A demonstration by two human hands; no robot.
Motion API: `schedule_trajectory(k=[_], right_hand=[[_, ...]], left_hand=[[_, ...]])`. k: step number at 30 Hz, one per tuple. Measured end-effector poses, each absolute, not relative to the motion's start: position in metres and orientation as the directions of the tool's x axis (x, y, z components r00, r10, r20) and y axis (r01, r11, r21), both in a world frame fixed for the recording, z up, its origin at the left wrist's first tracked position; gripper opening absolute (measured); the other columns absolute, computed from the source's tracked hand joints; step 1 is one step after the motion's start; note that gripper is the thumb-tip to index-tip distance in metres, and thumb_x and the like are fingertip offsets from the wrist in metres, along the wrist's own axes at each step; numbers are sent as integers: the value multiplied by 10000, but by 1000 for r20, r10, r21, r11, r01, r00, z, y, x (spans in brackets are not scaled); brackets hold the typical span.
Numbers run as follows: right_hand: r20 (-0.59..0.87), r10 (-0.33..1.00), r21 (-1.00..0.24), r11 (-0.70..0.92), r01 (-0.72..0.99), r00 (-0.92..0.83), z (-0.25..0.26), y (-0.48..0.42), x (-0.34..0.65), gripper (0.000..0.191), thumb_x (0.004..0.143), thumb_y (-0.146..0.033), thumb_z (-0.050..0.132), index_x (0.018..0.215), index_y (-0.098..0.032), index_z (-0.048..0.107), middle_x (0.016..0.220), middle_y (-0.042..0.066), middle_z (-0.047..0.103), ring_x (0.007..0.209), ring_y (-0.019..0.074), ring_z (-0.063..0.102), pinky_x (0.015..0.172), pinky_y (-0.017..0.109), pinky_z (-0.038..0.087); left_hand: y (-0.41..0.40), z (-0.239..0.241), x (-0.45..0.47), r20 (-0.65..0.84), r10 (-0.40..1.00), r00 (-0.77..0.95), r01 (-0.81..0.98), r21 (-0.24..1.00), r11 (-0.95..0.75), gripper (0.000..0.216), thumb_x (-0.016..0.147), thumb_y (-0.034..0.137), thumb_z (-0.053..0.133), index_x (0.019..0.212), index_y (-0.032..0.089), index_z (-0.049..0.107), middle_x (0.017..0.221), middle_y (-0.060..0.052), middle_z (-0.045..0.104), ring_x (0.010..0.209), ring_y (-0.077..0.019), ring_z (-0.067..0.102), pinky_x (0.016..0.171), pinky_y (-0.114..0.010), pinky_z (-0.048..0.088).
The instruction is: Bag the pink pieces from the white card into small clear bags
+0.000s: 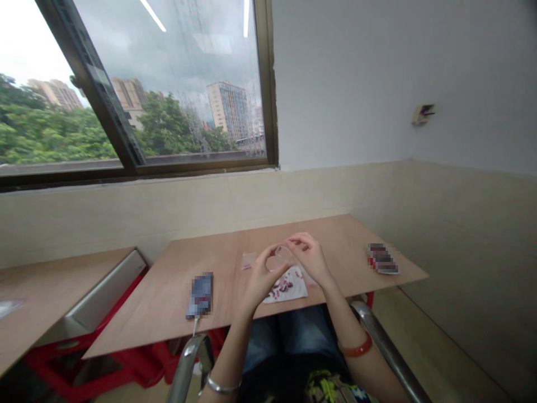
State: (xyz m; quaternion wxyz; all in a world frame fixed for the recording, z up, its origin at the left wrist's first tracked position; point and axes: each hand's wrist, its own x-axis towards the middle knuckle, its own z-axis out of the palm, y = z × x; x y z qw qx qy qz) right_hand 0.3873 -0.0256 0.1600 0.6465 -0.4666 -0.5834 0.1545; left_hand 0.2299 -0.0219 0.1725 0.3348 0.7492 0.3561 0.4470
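Between the fingertips of both hands, above the near middle of the wooden table [176, 280], hangs a small clear plastic bag [282, 256], pinched at its upper edge. The left hand [259, 280] grips it with thumb and forefinger curled in from the left; the right hand [311, 258] does the same from the right, its other fingers loosely bent. The bag looks very light, thin and limp, likely slippery, so it is best taken by the rim or a corner with fingertips only. Just below the hands lies a white sheet [293, 288] scattered with small purple-red pieces [282, 287], too small to identify. Another small clear bag [248, 261] lies flat just left of the hands. Farther left rests a blurred dark phone-like object [200, 295], and well apart at the right edge another blurred flat item [382, 258]. A silver bangle [220, 386] circles the left wrist, an orange one [356, 350] the right.
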Motion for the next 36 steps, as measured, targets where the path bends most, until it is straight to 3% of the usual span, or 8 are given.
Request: schedule_trajectory(k=[3, 5, 9, 14, 18, 21, 29, 36], right_hand=[[552, 745, -826, 426, 369, 374, 130, -3, 401, 294, 902, -377, 515, 886, -161, 713, 885, 81, 688, 810, 180, 622, 675, 262, 461], [470, 798, -833, 259, 489, 378, 99, 13, 409, 306, 923, -322, 462, 886, -153, 715, 869, 85, 696, 819, 183, 629, 710, 264, 469], [306, 882, -763, 3, 646, 358, 26, 28, 413, 151, 808, -188, 605, 878, -148, 733, 910, 108, 699, 863, 215, 632, 775, 284, 456], [199, 907, -663, -155, 733, 372, -36, 23, 407, 259, 755, -124, 648, 997, -147, 738, 1068, 151, 659, 1060, 279, 574, 900, 332, 401], [186, 901, -608, -208, 766, 392, -57, 20, 408, 335, 828, -167, 598, 1151, -188, 686, 1225, 135, 587, 1169, 263, 501, 977, 313, 341], [192, 890, -590, -232, 773, 413, -63, 20, 412, 334, 876, -202, 543, 1186, -170, 665, 1216, 145, 574, 1146, 256, 496, 973, 302, 333], [230, 846, -631, -247, 736, 481, -62, 20, 412, 230, 866, -191, 526, 954, -136, 731, 1103, 167, 596, 1090, 283, 488, 945, 342, 337], [248, 768, -778, -205, 594, 591, -36, 20, 404, 182, 817, -185, 534, 839, -116, 701, 1050, 208, 624, 1093, 318, 497, 959, 405, 350]], left_hand=[[-25, 177, 226, 403, 863, 304, 248, 841, -480, 443, 756, 363, 714, 1151, 194, 603, 1199, -92, 638, 1115, -235, 581, 985, -388, 436], [-26, 180, 225, 397, 871, 289, 235, 853, -466, 425, 770, 379, 697, 1143, 199, 603, 1182, -90, 647, 1106, -237, 586, 991, -402, 429], [-25, 181, 223, 393, 875, 284, 195, 870, -454, 390, 799, 404, 664, 1131, 207, 609, 1148, -88, 664, 1090, -242, 597, 973, -412, 439], [-22, 180, 224, 394, 871, 294, 192, 868, -458, 385, 810, 408, 654, 1137, 207, 619, 1171, -93, 660, 1105, -242, 596, 976, -405, 439], [-23, 176, 224, 387, 873, 297, 173, 877, -448, 387, 807, 394, 661, 1133, 190, 621, 1184, -107, 656, 1124, -240, 590, 1006, -411, 428], [-26, 174, 223, 384, 868, 315, 143, 885, -443, 379, 815, 389, 657, 1135, 190, 622, 1187, -108, 656, 1131, -237, 591, 1008, -413, 435], [-25, 175, 214, 390, 885, 255, 135, 892, -432, 386, 809, 389, 669, 1139, 193, 629, 1182, -109, 662, 1121, -242, 600, 978, -412, 461], [-25, 173, 215, 383, 881, 277, 160, 886, -435, 377, 809, 385, 669, 1133, 194, 634, 1174, -104, 665, 1118, -236, 596, 1000, -411, 440]])
